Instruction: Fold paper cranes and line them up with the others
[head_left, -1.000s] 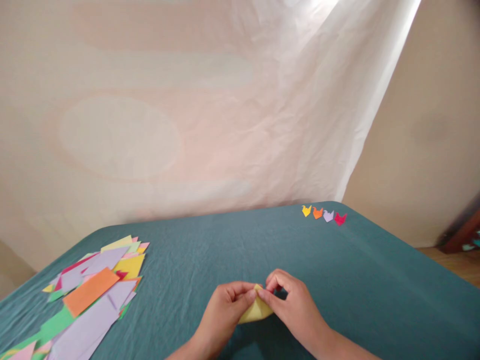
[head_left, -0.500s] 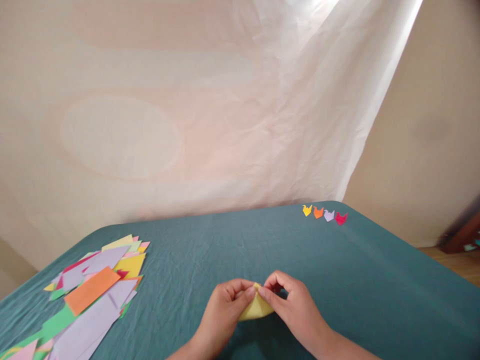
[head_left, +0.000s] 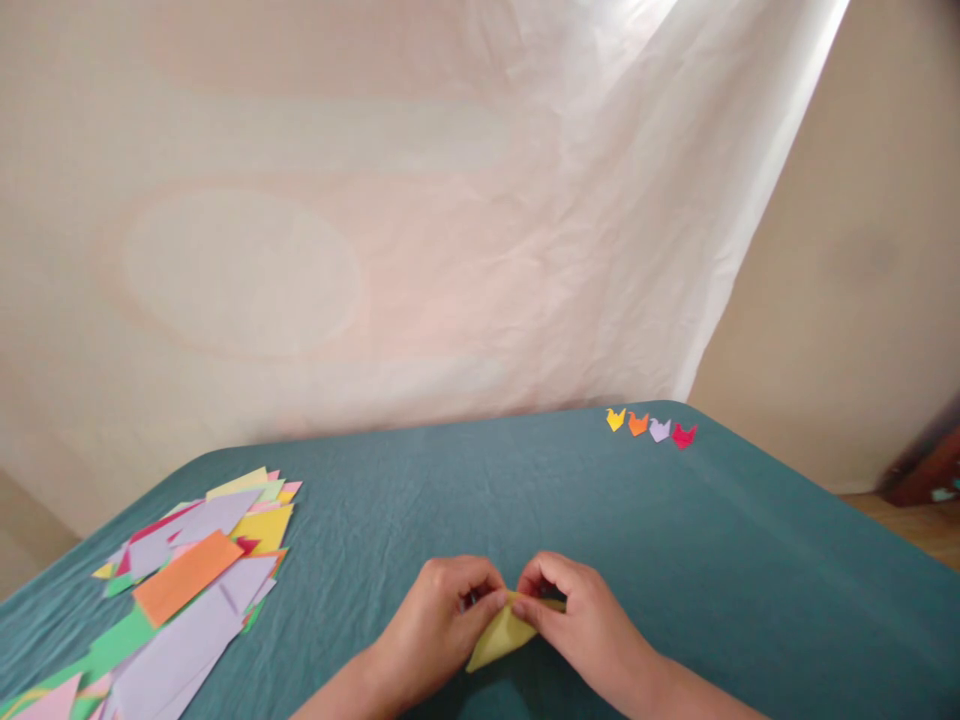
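Note:
Between my hands, just above the near part of the table, is a folded piece of yellow paper (head_left: 501,638). My left hand (head_left: 444,628) pinches its upper edge between thumb and fingers. Close beside it, my right hand (head_left: 581,618) pinches the same paper near the top, its thumb lying across the front. One yellow corner points down to the lower left; another part shows behind the right thumb. The fingers cover some of the folds.
A loose pile of coloured paper sheets (head_left: 180,655) spreads over the left of the green-covered table (head_left: 360,560). At the far right corner stand several small folded paper figures (head_left: 638,425) in a row. A pale sheet (head_left: 420,250) hangs behind the table.
The yellow paper has turned, so its edge now slants down to the lower left. My right hand has shifted slightly down along it, and both hands keep their pinch.

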